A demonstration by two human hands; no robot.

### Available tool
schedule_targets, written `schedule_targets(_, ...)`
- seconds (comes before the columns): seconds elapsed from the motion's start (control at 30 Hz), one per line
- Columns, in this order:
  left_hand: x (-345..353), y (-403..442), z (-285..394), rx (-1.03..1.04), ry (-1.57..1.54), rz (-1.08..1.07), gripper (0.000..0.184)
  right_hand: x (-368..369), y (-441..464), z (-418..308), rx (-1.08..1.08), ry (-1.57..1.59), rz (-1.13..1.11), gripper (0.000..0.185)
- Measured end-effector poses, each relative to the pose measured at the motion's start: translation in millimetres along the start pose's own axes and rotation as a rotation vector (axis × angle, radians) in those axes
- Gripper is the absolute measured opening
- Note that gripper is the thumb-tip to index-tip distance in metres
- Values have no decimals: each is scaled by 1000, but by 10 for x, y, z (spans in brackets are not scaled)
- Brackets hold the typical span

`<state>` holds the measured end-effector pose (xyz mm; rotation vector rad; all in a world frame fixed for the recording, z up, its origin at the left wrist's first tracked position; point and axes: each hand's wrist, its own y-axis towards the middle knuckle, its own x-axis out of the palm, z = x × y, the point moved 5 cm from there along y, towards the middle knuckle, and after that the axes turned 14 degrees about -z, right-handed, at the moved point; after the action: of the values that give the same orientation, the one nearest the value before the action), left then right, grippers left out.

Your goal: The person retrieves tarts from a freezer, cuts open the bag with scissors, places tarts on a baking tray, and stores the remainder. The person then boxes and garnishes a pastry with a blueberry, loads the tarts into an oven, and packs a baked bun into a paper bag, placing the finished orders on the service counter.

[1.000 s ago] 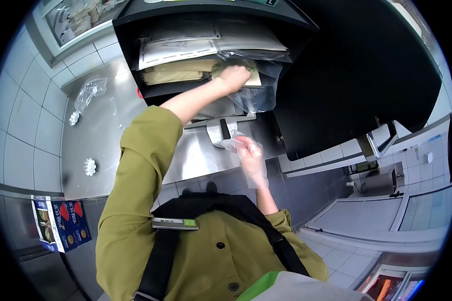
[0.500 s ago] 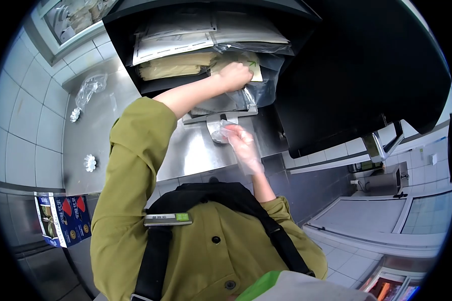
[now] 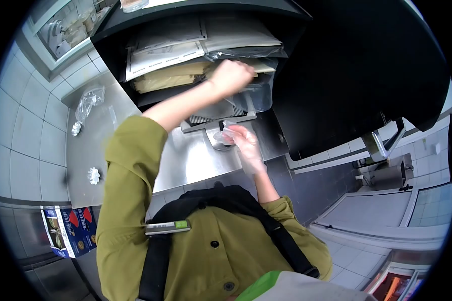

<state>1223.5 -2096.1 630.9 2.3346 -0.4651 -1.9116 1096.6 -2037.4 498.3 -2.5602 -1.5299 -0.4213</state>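
Note:
My left hand [image 3: 232, 77] is bare and closed in front of the open shelf. It is nearest to the yellowish paper bags [image 3: 171, 78] and a clear plastic sleeve [image 3: 260, 95]. Whatever its fingers hold, if anything, is hidden. Lower down, a loose clear plastic glove covers my right hand [image 3: 245, 143]. Its fingers pinch thin crumpled clear plastic [image 3: 225, 134], which may be part of the glove or a separate piece. This plastic hangs over the grey device [image 3: 217, 142] with a dark slot at the counter's edge.
White packets [image 3: 165, 56] fill the upper shelf of the black cabinet [image 3: 196, 11]. A large black panel [image 3: 356, 75] stands at the right. On the steel counter [image 3: 85, 150] are crumpled plastic [image 3: 89, 100] and two small white fluted pieces [image 3: 93, 175]. A blue box [image 3: 75, 231] is lower left.
The view has shifted a little. My left hand stays at the shelf and now covers more of the yellowish paper there. My right hand has moved slightly up with the clear plastic.

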Motion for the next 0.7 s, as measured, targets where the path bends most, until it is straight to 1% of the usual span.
schedule_targets(0.03,-130,-8,232,47,97,99,10,26,20,-61,0,41,34,26)
schedule_targets(0.07,-313,-51,476,54,89,93,11,36,35,-86,2,83,69,28)
schedule_targets(0.1,-412,-115,690,59,52,166,13,32,70,-57,-58,203,38,33)
schedule_targets(0.13,-641,-259,866,65,-58,241,13,-22,124,33,-115,320,5,39)
schedule_targets(0.17,-845,-441,955,104,-133,268,16,-118,191,169,-168,435,-29,46)
schedule_targets(0.2,-1001,-705,954,80,-222,378,21,-246,201,292,-167,29,-32,49)
schedule_targets(0.23,-1187,-997,843,71,-315,479,23,-371,206,414,-169,-374,3,53)
schedule_targets(0.27,-1232,-1277,653,37,-388,574,18,-388,98,346,-107,-6,15,55)
schedule_targets(0.3,-1322,-1554,447,-186,-438,543,14,-320,27,288,-107,194,13,50)
schedule_targets(0.33,-1310,-1856,222,-408,-454,572,12,-251,-48,230,-109,395,21,45)
schedule_targets(0.37,-1218,-2158,17,-700,-552,601,11,-65,-39,27,-113,365,-17,41)
schedule_targets(0.4,-977,-2480,-168,-898,-831,626,14,123,-35,-178,-118,335,-53,36)
schedule_targets(0.43,-832,-2711,-250,-979,-803,650,16,299,23,-263,-61,359,-71,32)
schedule_targets(0.47,-648,-2939,-305,-1066,-816,631,17,369,67,-170,52,222,-19,25)
schedule_targets(0.5,-469,-3166,-358,-1150,-827,618,19,459,119,-86,95,198,-50,20)
schedule_targets(0.57,-137,-3628,-454,-1296,-774,636,19,775,177,-238,187,-118,-71,22)
schedule_targets(0.63,178,-4044,-538,-1404,-683,593,21,953,301,60,206,199,-206,25)
schedule_targets(0.67,241,-4133,-512,-1442,-574,560,23,1046,336,164,218,358,-267,26)
schedule_targets(0.7,290,-4218,-463,-1477,-465,524,26,1141,349,224,288,328,-328,27)
